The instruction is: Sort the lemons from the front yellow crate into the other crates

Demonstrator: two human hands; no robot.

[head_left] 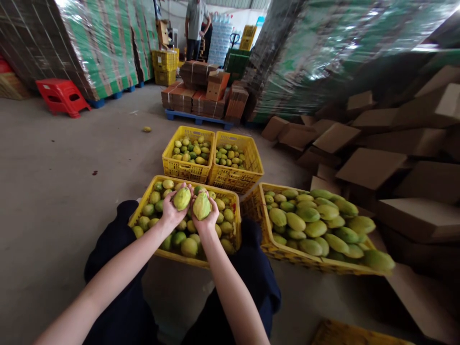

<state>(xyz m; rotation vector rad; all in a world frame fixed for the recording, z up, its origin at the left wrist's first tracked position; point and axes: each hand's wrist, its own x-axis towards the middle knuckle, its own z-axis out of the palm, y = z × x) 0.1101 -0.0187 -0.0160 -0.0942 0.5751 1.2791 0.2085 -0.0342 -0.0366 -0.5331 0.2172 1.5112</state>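
My left hand [171, 211] is cupped round a green-yellow papaya [182, 198]. Beside it, my right hand [209, 221] grips a second papaya [201, 206], paler and narrower towards its upper end. Both fruits are held close together above a yellow plastic crate [155, 183] that stands between my knees. Many rounded green and yellow papayas [189, 247] fill that crate, some of them hidden by my hands and forearms. To the right, another yellow crate [264, 218] is heaped with longer green papayas [316, 229].
Two yellow crates [187, 167] [235, 178] of smaller fruit stand just ahead. Open cardboard boxes [370, 167] pile up on the right. Beyond are a blue pallet [199, 118] of flattened cartons, a red stool [63, 96], a loose fruit [147, 129] on the floor and a standing person [195, 24].
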